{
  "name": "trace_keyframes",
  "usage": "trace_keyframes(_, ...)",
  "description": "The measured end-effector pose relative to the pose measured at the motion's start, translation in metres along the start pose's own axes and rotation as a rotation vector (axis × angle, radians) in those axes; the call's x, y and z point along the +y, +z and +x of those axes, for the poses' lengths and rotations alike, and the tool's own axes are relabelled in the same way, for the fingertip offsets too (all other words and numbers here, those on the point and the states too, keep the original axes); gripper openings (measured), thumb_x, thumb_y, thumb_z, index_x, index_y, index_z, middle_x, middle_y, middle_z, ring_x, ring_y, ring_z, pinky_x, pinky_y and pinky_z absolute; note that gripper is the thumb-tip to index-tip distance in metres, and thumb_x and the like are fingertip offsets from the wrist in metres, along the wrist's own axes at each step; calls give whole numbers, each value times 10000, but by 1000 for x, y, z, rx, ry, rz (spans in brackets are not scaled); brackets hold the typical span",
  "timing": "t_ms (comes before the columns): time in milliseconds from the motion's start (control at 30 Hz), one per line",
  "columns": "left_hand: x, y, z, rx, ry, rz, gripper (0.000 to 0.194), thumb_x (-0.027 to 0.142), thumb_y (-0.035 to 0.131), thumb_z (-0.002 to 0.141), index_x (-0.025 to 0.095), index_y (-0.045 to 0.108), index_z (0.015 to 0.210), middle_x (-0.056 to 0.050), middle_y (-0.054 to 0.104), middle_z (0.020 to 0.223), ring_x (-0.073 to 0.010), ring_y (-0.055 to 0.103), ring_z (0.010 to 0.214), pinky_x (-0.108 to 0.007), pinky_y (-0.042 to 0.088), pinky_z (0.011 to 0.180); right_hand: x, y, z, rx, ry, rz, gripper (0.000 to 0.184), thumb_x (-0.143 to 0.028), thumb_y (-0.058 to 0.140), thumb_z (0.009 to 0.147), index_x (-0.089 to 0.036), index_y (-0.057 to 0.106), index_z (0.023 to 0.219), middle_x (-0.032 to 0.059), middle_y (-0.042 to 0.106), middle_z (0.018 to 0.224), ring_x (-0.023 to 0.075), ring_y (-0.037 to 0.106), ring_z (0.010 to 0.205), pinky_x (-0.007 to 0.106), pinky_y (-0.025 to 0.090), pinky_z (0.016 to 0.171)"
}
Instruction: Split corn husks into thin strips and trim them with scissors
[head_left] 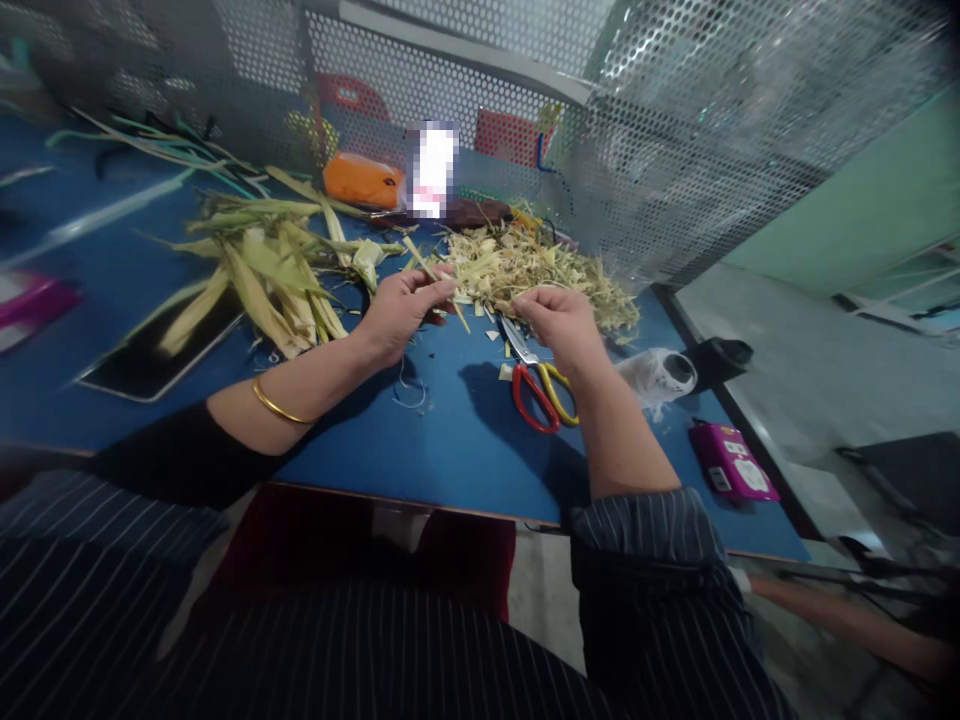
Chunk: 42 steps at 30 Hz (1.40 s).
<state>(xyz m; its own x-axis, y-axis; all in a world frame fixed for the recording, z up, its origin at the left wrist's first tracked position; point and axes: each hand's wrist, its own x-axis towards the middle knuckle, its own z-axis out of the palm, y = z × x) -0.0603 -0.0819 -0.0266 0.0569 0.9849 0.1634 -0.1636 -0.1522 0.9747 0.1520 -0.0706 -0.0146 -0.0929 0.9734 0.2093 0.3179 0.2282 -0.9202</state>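
My left hand [405, 312] is closed around a thin pale leaf strip [420, 260] that sticks up and to the left from my fingers. My right hand [562, 322] is closed in a pinch just to the right; what it holds is too small to make out. Both hands hover above the blue table [450, 440], in front of a heap of shredded leaf scraps [525, 270]. Red and yellow handled scissors [536, 385] lie on the table right under my right hand.
A pile of long green-yellow leaves [270, 270] lies left of my hands, partly over a dark phone [150, 360]. An orange case [361, 180] stands by the perforated metal screen [675, 130]. A white tape roll [660, 375] and a pink box [731, 462] sit at right.
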Motion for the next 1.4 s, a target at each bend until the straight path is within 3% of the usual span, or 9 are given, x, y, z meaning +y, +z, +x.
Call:
trace_keyframes(200,-1,3,-10,-395,-288,-85,239,327,758,719,131,662,815,-79,710,873,-142,685,747,-276,540,735,-8,12,-11,-217,34,-28,163,-300,665,744,-148,670,684,-45,465,491,58,312,478,246,214,472)
trace_keyframes(300,-3,3,-13,-469,-388,-56,252,330,772,707,128,671,821,-85,721,842,-167,700,788,-292,546,764,-8,15,-13,-267,53,-27,126,-267,678,739,-153,666,688,-43,485,512,57,345,499,239,247,489)
trace_keyframes(433,-3,1,-10,-401,-399,-72,211,312,755,723,129,678,796,-69,716,784,-146,686,715,-288,550,760,-7,6,-11,-347,101,-1,176,-323,685,754,-149,682,726,-79,360,425,44,248,414,240,161,428)
trace_keyframes(533,-2,-1,-7,-353,-442,-93,174,290,741,731,128,681,756,-68,705,760,-134,667,674,-287,550,767,-7,-8,-7,-328,131,62,225,-363,681,761,-142,673,720,-92,297,391,39,190,383,241,102,403)
trace_keyframes(733,-1,-3,-4,-312,-547,-149,153,250,684,773,122,660,692,-74,675,745,-121,653,671,-229,549,734,-8,-28,-3,-290,177,115,233,-366,708,734,-144,647,705,-99,266,401,32,186,379,224,105,385)
trace_keyframes(900,0,-4,-2,-248,-508,-131,132,250,691,756,125,653,738,-65,678,753,-122,653,664,-226,562,690,-9,-35,-2,-233,184,131,206,-333,707,726,-142,639,692,-100,259,393,29,174,374,223,97,383)
trace_keyframes(1100,-4,-4,-1,-130,-352,-145,145,272,707,744,159,678,832,-58,715,840,-150,680,785,-235,565,694,-8,-28,-2,-199,184,103,203,-338,700,720,-149,646,670,-94,259,386,36,172,379,234,92,393)
trace_keyframes(1233,0,-2,-2,-147,-311,-120,184,297,704,762,168,688,892,-76,721,877,-188,683,898,-243,561,696,-9,-17,-5,-214,158,81,216,-361,684,734,-159,645,667,-95,245,386,40,165,380,240,93,401)
trace_keyframes(1400,9,1,-7,-163,-248,-129,145,275,701,773,154,650,834,-86,716,952,-175,683,864,-243,557,665,-11,-6,-8,-193,116,32,210,-349,662,751,-155,658,671,-89,269,385,46,173,379,252,86,404)
